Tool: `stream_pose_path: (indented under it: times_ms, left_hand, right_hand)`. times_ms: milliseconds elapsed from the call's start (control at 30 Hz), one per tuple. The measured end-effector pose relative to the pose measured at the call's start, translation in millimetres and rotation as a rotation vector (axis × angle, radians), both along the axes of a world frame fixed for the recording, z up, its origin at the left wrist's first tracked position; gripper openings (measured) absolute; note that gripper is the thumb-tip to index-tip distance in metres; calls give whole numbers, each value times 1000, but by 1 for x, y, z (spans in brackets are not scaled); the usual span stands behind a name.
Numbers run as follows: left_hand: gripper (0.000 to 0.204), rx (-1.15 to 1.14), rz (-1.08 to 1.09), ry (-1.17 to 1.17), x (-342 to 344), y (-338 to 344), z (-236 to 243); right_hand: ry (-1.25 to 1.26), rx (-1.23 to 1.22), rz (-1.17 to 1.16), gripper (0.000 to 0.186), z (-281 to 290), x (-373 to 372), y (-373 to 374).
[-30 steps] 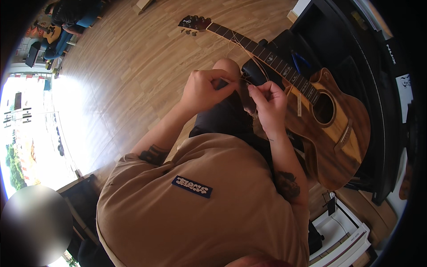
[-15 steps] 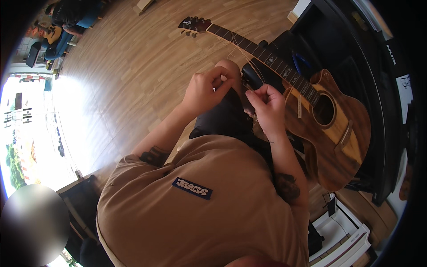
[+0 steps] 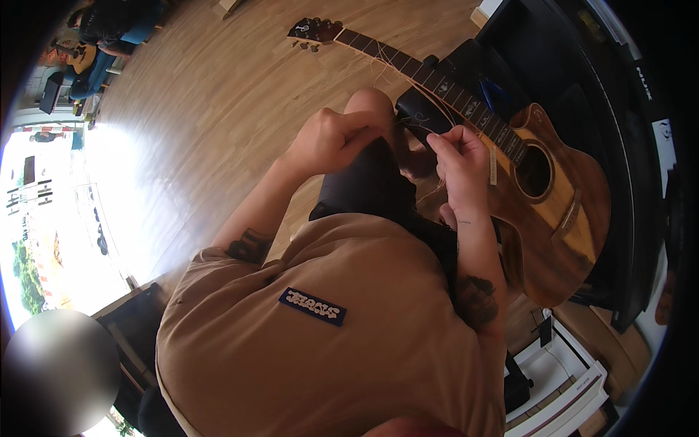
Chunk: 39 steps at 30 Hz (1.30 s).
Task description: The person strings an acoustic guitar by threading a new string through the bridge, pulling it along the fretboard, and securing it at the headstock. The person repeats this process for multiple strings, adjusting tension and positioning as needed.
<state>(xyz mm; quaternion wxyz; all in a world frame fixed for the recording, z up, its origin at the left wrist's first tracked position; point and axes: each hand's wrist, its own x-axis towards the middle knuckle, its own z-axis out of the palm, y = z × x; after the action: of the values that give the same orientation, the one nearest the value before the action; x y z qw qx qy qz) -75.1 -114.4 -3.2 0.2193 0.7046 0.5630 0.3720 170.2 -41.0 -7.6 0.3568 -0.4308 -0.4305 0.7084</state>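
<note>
An acoustic guitar (image 3: 564,218) with dark brown and pale wood leans at my right, its neck angled up-left to the headstock (image 3: 313,33). Thin loose strings (image 3: 422,124) loop from the neck down between my hands. My left hand (image 3: 328,146) is pinched near my bare knee, apparently on a string end. My right hand (image 3: 457,160) pinches a thin string between thumb and forefinger, just left of the guitar's body. Several strands dangle below the hands; their ends are hard to make out.
A black case or amplifier (image 3: 568,73) stands behind the guitar, with a blue tool (image 3: 495,95) beside the neck. A white keyboard-like object (image 3: 571,368) sits lower right. Another person (image 3: 98,29) sits upper left near a second guitar (image 3: 80,57). A bright glass front is at left.
My right hand has moved right and upward, away from my left hand, which has shifted slightly left. The strand between them looks more stretched out.
</note>
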Motion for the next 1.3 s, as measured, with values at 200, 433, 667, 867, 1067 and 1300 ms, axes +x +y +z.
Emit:
stream_pose_path:
  times_ms: [200, 433, 667, 867, 1067, 1300]
  left_hand:
    - [8, -59, 92, -392, 18, 1, 0]
    - [11, -244, 215, -587, 12, 9, -8]
    - [21, -347, 411, -641, -21, 14, -21]
    - [36, -265, 321, -1060, -39, 7, 34]
    - [40, 70, 313, -1160, -83, 0, 72]
    - [41, 409, 354, -1051, -119, -15, 119]
  right_hand:
    - [-87, 87, 42, 15, -2, -13, -12]
    - [-90, 114, 74, 16, -5, -17, -12]
    - [-160, 213, 104, 20, -14, -8, -10]
    - [-386, 313, 238, 22, -30, 8, -11]
    - [-454, 220, 231, 26, -53, 12, -15]
    - [-404, -57, 158, 23, -80, 22, -16]
